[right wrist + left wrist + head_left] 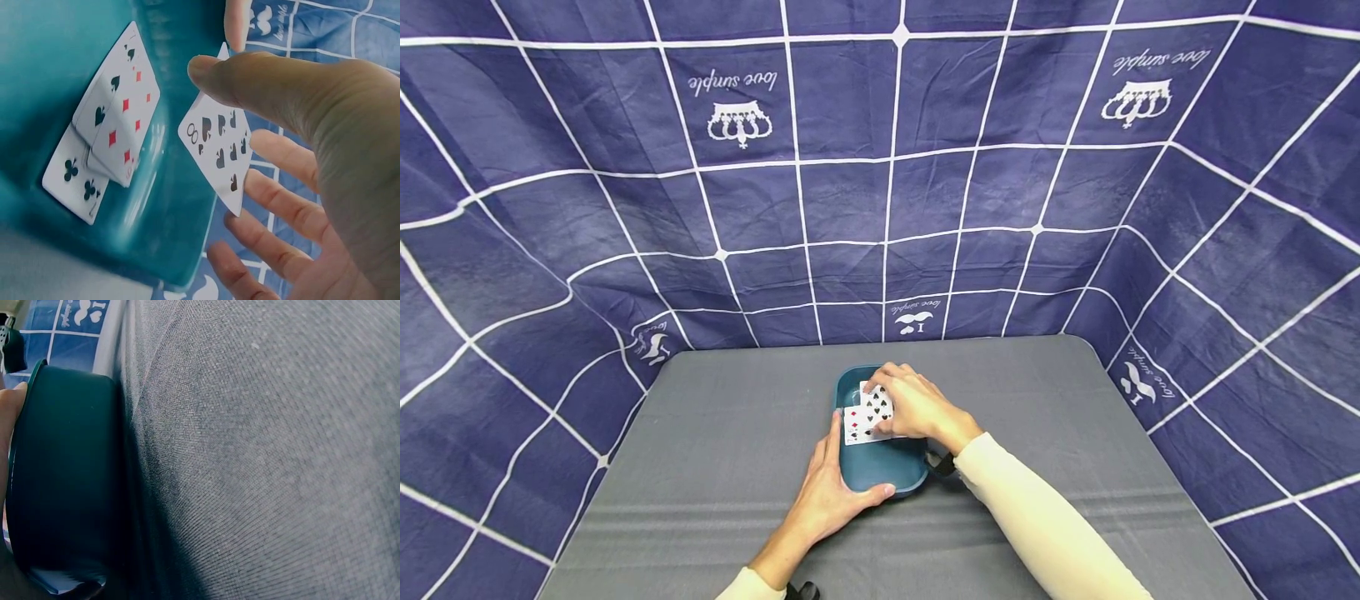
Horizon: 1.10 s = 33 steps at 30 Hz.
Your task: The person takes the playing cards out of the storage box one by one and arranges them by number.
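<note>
My left hand [829, 498] lies along the near left corner of a blue-green tray [883, 473], its thumb at the near rim and its straight fingers beside the left wall. Over the tray, my right hand [917, 407] holds a playing card, the eight of spades [220, 144], by its edge between thumb and fingers. That card is tilted in the right wrist view. Below it on the tray floor lie several overlapping cards: a diamonds card [128, 122] on top, a spades card [100, 100] and a clubs card [72, 175] partly covered.
Grey cloth [715, 450] covers the table under the tray. Blue curtains [842, 200] with white grid lines hang behind and along both sides. A dark band [942, 462] shows at the right wrist.
</note>
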Motion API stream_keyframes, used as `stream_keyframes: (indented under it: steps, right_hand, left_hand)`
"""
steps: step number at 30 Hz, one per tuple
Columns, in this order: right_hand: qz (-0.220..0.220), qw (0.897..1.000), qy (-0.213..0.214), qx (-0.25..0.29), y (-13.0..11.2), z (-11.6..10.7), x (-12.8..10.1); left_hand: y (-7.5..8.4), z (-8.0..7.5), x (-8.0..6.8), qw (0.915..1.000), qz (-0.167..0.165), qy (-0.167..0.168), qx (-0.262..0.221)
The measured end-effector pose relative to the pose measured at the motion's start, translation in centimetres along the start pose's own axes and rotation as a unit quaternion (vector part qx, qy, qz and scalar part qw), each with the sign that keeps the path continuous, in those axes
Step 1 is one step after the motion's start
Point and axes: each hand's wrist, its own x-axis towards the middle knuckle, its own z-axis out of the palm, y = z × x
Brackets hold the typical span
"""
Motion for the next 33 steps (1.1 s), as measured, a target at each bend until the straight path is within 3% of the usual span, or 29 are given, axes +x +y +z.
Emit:
stream_keyframes:
  steps: [20,33]
  right_hand:
    - [0.014,0.999,0.029,-0.021,3.3,-2.2,-5.2]
    - [0.030,0.998,0.032,-0.038,5.2,-2.4,-8.6]
  left_hand:
    - [0.4,-0.2,-0.2,0.9999,0.010,0.006,0.002]
    - [0.2,0.0,0.0,1.0000,-0.005,0.008,0.001]
